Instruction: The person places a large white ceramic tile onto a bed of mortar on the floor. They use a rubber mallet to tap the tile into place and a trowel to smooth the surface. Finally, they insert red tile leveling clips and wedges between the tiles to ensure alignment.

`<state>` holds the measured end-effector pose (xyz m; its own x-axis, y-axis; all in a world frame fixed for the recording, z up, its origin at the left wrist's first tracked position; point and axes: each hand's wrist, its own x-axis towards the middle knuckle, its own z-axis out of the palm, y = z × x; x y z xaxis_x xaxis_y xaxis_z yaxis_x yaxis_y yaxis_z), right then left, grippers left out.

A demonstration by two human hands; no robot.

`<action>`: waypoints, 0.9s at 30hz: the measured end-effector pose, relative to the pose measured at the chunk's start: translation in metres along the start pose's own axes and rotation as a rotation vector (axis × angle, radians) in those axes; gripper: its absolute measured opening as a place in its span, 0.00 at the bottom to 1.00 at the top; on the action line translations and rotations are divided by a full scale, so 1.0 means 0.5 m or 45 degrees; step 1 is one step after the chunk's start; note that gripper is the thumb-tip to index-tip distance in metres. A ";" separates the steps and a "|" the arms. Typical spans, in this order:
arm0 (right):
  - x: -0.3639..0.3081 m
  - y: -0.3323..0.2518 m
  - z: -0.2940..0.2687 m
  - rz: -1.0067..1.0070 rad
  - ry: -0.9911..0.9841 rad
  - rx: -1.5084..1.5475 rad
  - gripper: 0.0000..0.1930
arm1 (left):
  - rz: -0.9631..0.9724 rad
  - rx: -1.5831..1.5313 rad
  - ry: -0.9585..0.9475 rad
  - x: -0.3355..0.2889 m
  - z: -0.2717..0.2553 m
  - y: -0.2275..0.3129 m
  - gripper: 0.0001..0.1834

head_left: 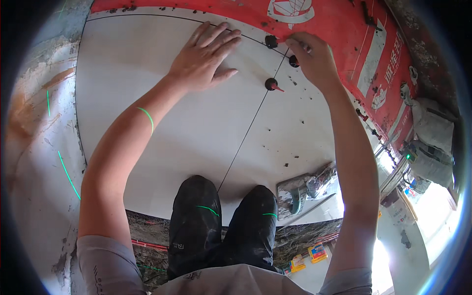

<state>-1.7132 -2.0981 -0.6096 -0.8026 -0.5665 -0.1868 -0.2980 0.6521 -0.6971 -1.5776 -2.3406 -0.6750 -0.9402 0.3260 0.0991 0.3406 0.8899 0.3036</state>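
Note:
Large pale tiles (162, 128) lie in front of me, divided by a thin dark joint. On the left tile my left hand (201, 61) rests palm down near the far edge, fingers spread, holding nothing. At the far end of the joint my right hand (313, 58) is closed in a pinch at a round black tile leveler (294, 61), partly hidden by the fingers. Just left of its fingertips sits another black leveler (271, 42) with a red handle. Nearer to me, a third leveler (271, 84) stands on the joint, its red handle pointing right.
Beyond the tiles spreads a red printed sheet (339, 29). A clear plastic bag (300, 194) with items lies on the right tile near my dark-trousered knees. Dirt crumbs dot that tile. A rough wall (44, 123) with green laser lines rises at left; yellow packets (317, 252) lie behind.

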 end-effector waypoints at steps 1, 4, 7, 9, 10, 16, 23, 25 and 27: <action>0.004 0.000 0.013 -0.056 0.047 -0.041 0.06 | -0.012 -0.005 0.007 -0.002 0.000 0.000 0.36; 0.019 0.005 0.033 -0.360 0.175 -0.282 0.05 | -0.035 -0.015 0.019 -0.005 0.001 0.002 0.35; 0.028 -0.006 0.032 -0.634 0.169 -0.495 0.04 | -0.032 -0.015 0.023 -0.007 0.000 0.001 0.34; 0.031 -0.013 0.031 -0.749 0.137 -0.608 0.03 | -0.024 0.000 0.032 -0.007 0.000 0.001 0.34; 0.031 -0.016 0.031 -0.789 0.129 -0.666 0.03 | -0.022 0.009 0.030 -0.006 -0.001 0.000 0.34; 0.028 -0.048 0.057 -0.634 0.000 -0.878 0.05 | -0.045 -0.017 0.117 0.001 0.000 0.004 0.32; 0.020 -0.068 0.056 0.045 -0.173 -0.243 0.08 | -0.780 -0.760 0.256 0.074 -0.027 0.092 0.17; 0.011 -0.045 0.054 0.031 -0.113 -0.068 0.10 | -0.977 -0.993 0.177 0.113 -0.034 0.119 0.18; 0.008 -0.028 0.062 0.026 -0.105 -0.025 0.13 | -0.881 -0.778 0.098 0.132 -0.029 0.123 0.16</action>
<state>-1.6963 -2.1250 -0.6221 -0.7633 -0.5924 -0.2578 -0.2931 0.6732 -0.6789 -1.6189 -2.2691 -0.6358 -0.9375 -0.2569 -0.2348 -0.3415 0.5484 0.7633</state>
